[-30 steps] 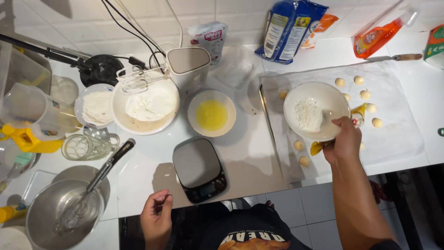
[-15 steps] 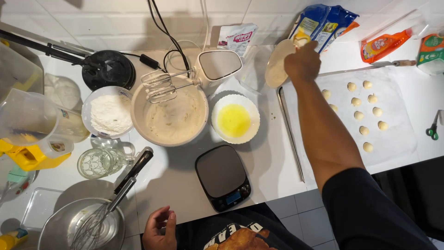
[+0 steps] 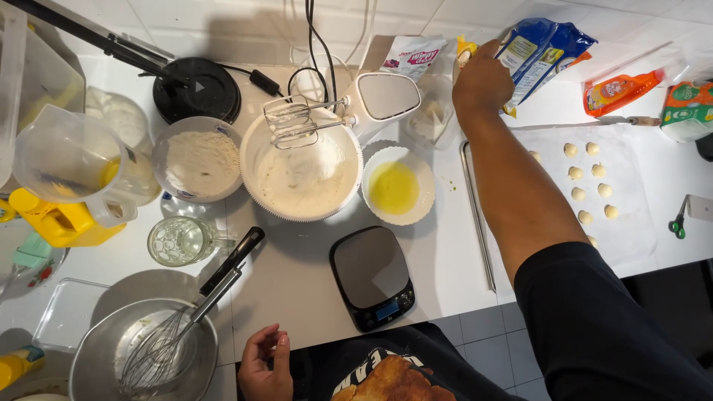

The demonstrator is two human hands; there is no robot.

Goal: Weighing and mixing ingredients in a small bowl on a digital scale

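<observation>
Stretching across the white counter (image 3: 297,282) to the upper middle of the frame, the right hand (image 3: 483,78) had closed around the edge of a blue flour bag (image 3: 538,48) standing against the tiled back wall. Right of the arm lay a baking sheet (image 3: 631,223) dotted with dough balls (image 3: 587,182), its near edge by the counter lip. Open counter ran between the digital scale (image 3: 371,276) and the sheet. At the bottom edge, the left hand (image 3: 266,365) hung half curled, empty, beside the whisk bowl (image 3: 141,355).
</observation>
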